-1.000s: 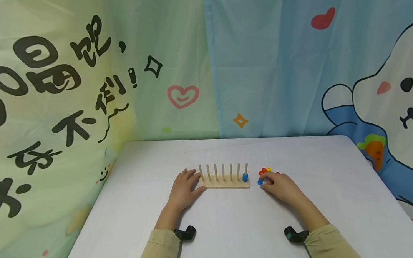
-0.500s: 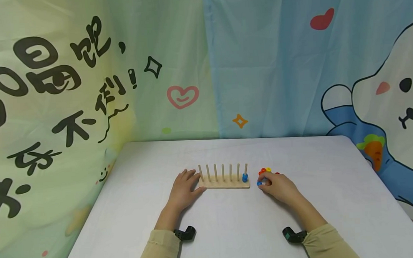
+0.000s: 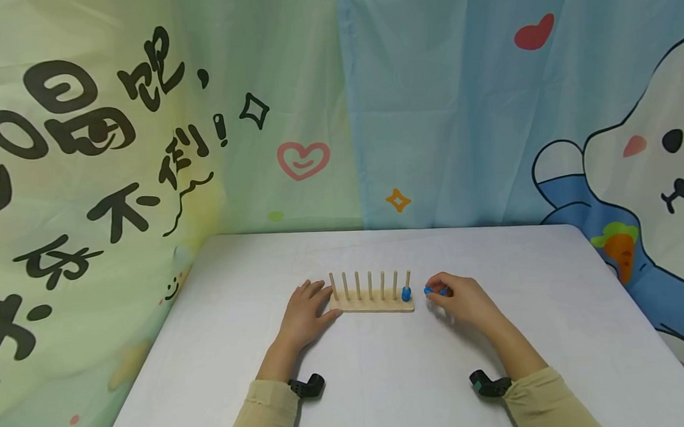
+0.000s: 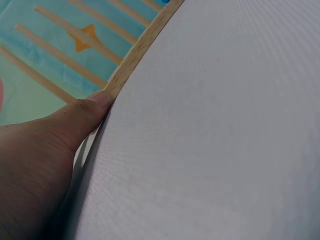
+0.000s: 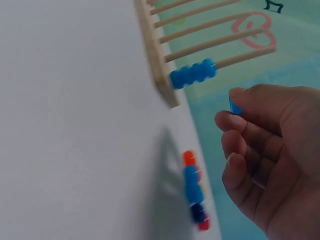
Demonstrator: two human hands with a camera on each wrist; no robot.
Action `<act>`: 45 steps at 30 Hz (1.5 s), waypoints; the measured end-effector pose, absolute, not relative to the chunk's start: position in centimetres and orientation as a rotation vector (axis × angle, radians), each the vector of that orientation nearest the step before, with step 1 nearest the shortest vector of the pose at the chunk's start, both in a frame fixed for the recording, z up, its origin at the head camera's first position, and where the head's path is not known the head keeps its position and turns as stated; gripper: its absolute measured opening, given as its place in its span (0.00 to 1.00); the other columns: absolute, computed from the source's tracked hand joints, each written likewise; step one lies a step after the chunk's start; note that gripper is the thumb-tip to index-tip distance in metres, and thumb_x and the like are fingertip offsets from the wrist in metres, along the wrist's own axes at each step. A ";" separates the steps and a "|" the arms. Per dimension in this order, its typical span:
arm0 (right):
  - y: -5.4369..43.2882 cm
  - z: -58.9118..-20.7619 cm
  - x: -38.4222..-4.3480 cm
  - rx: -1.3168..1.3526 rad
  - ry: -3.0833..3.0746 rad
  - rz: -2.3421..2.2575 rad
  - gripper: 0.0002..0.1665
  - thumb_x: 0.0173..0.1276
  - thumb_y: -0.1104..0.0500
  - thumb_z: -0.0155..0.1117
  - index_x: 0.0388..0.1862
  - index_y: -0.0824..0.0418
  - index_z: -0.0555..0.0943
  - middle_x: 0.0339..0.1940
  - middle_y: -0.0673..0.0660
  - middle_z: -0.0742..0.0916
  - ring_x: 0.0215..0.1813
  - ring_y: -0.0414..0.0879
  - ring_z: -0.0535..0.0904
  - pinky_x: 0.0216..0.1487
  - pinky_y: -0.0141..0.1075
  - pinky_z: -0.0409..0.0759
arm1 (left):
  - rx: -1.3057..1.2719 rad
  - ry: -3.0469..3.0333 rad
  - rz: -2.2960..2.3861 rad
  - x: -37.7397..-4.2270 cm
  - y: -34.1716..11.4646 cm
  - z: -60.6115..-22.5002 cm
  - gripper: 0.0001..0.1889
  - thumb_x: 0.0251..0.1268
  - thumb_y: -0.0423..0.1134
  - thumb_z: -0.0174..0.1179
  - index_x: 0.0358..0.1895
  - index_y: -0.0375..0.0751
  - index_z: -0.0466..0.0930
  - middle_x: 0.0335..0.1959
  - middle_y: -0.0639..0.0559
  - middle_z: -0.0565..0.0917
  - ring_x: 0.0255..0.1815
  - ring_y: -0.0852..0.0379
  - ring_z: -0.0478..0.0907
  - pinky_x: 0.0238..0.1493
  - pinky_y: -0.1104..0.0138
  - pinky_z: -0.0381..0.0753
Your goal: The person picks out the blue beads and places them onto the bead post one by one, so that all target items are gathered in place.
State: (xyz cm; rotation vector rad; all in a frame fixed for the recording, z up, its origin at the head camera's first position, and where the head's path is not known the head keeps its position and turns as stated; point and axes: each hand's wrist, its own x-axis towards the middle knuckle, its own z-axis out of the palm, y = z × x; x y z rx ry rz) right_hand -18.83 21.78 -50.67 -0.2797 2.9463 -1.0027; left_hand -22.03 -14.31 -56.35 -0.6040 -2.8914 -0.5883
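Observation:
A light wooden peg board (image 3: 375,306) with several upright pegs stands mid-table. Several blue beads (image 5: 194,73) are stacked at the foot of its rightmost peg. My left hand (image 3: 303,317) grips the board's left end, the thumb (image 4: 97,102) pressed against the front edge. To the right of the board, my right hand (image 3: 466,298) pinches a blue bead (image 5: 235,106) between thumb and index finger, raised above the table. The other fingers of that hand are loosely curled. The other pegs carry no beads.
Loose red, blue and dark blue beads (image 5: 192,185) lie on the white table (image 3: 383,377) below the right hand, mostly hidden by it in the head view. A printed curtain (image 3: 417,108) hangs behind the table's far edge.
My right hand has risen from among the loose beads, with the blue bead pinched at its fingertips. The left hand and the peg board have stayed in place.

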 end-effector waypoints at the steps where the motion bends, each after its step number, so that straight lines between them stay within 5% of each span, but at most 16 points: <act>1: 21.7 -50.2 -18.9 -0.284 2.942 -1.015 0.12 0.69 0.54 0.66 0.50 0.54 0.82 0.39 0.51 0.86 0.35 0.42 0.75 0.34 0.34 0.75 | -0.605 -2.889 -0.593 -22.0 -14.3 -56.4 0.32 0.64 0.62 0.60 0.68 0.51 0.74 0.70 0.46 0.73 0.76 0.39 0.61 0.79 0.46 0.56; 23: 19.3 -45.8 -20.4 -0.373 2.859 -1.210 0.13 0.71 0.51 0.65 0.52 0.50 0.81 0.38 0.52 0.85 0.28 0.46 0.80 0.26 0.36 0.79 | -0.620 -2.871 -0.607 -22.0 -14.4 -56.4 0.31 0.65 0.61 0.60 0.67 0.51 0.74 0.70 0.46 0.73 0.76 0.38 0.62 0.79 0.46 0.57; 45: 18.8 -49.5 -20.8 -0.442 2.867 -1.118 0.12 0.69 0.55 0.67 0.49 0.54 0.82 0.37 0.49 0.85 0.37 0.41 0.77 0.38 0.35 0.77 | -0.610 -2.895 -0.596 -22.1 -14.4 -56.4 0.32 0.65 0.62 0.60 0.68 0.52 0.73 0.71 0.46 0.72 0.76 0.39 0.61 0.79 0.47 0.56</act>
